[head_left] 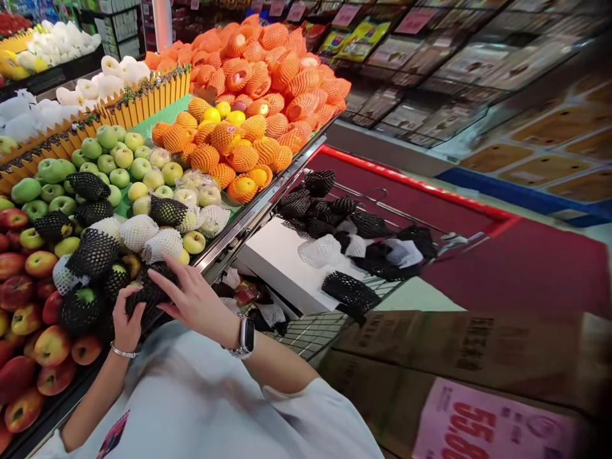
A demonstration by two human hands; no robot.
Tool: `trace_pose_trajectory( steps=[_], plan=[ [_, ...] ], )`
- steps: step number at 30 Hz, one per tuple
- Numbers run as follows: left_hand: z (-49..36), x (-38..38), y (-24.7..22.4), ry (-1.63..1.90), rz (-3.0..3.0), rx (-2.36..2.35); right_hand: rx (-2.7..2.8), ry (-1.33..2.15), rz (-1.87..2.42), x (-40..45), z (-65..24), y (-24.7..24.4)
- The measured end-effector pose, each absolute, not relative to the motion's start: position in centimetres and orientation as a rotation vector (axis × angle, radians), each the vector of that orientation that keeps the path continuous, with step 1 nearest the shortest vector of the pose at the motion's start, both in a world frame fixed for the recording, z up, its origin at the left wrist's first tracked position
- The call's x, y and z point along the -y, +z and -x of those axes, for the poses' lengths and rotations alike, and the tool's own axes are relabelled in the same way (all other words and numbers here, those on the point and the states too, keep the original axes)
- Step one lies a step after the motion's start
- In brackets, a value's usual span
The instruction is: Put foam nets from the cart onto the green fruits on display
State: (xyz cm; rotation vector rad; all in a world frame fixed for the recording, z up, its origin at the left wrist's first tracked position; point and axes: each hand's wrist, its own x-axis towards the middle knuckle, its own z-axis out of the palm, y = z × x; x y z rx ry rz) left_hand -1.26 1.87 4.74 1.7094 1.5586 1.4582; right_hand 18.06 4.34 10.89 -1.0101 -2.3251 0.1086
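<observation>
My left hand (pixel 128 319), with a bracelet at its wrist, is closed on a black foam net (pixel 155 284) at the near edge of the fruit display. Whether a fruit sits inside that net is hidden. My right hand (pixel 198 293), wearing a watch, reaches over the same net with its fingers stretched out and apart, fingertips at the net. Close by lie a black-netted fruit (pixel 93 252), a white-netted fruit (pixel 162 245) and another fruit in black netting (pixel 82 310). Red apples (pixel 52 344) fill the display left of my hands.
Green apples (pixel 119 159) and orange-netted fruit (pixel 224 137) lie farther back. On my right stands a shopping cart (pixel 306 335) holding a white box (pixel 287 258) and loose black nets (pixel 351 290). Brown cartons (pixel 430 344) with a pink price sign (pixel 482 424) stand nearest on the right.
</observation>
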Motion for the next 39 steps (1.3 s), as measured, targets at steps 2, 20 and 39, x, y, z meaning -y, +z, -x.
trace_pose_trajectory(
  steps=[2,20,39],
  plan=[
    [1.7,-1.5,4.5,1.546,-1.708,-1.536,2.289,0.237,1.040,-4.3,-17.6,11.1],
    [3.2,-1.2,3.1,1.467,-1.855,-1.194,2.270,0.307,0.969,-4.2,-17.0,11.4],
    [0.9,-1.9,5.2,1.755,-1.703,-1.637,2.462,0.522,1.167,-1.2,-16.9,9.9]
  ],
)
